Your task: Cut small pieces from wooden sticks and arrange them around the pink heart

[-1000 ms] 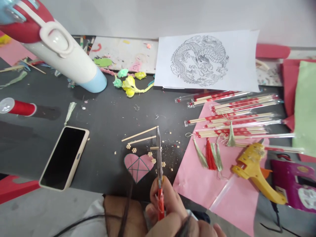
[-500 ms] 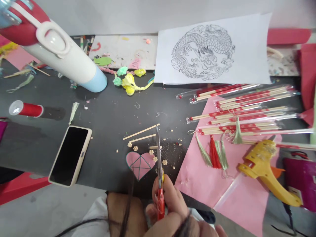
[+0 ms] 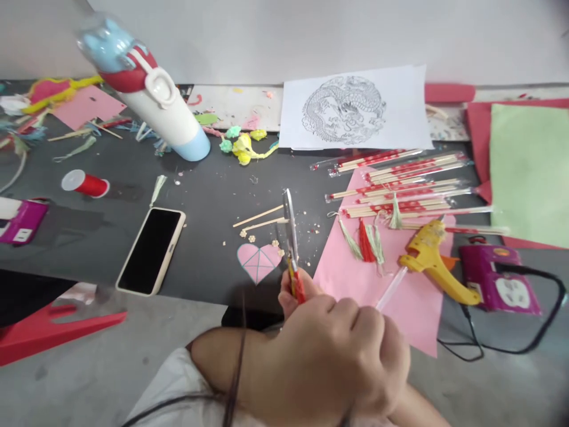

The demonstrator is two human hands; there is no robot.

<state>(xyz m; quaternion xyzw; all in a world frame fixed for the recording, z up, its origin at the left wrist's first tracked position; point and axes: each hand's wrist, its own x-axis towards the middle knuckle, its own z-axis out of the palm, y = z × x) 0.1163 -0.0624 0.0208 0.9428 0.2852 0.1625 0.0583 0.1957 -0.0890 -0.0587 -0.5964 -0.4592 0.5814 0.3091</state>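
Near the table's (image 3: 208,196) front edge, the right hand (image 3: 342,350) is a tight fist, knuckles up, clamped around red-handled scissors (image 3: 291,237). Their blades point away, just right of a pink paper heart (image 3: 258,262). Thin sticks (image 3: 260,216) lie beyond. The left hand is out of sight.

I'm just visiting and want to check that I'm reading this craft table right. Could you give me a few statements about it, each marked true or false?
1. A hand grips scissors that have red handles. True.
2. The phone has a lit screen. False: its screen is dark.
3. The yellow glue gun lies to the right of the scissors. True.
4. The dragon drawing is painted in red. False: it is black line work on white paper.
5. The pink heart lies on green paper. False: it lies on the dark mat, just left of the scissors.
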